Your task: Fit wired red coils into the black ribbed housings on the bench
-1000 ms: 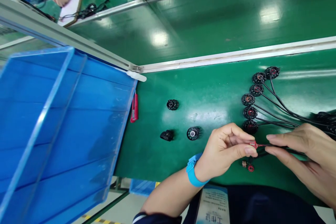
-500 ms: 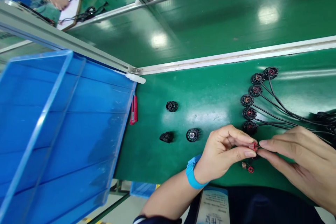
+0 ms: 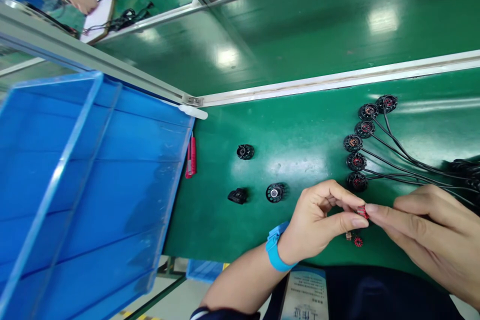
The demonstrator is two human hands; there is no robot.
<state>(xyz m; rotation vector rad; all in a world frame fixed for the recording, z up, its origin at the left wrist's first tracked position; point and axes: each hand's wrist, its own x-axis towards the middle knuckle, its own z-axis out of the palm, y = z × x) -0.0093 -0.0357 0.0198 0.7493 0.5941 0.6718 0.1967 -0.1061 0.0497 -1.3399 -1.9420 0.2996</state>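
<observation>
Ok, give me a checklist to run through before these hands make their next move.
1. Left hand gripping the small red part: ok, pinched between thumb and finger.
2. Right hand at that part: ok, a fingertip meets its right side.
3. Wire fully seated in it: cannot tell, fingers hide the join.
4. Black cables kept separate: not ok, they bunch together at the right.
5. Three loose black parts clear of both hands: ok, they lie left of the left hand.

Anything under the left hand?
Green table shows around the left hand; a small red part and a copper-coloured part lie just past the thumb's lower edge. The hand covers whatever is directly beneath; can't tell.
</observation>
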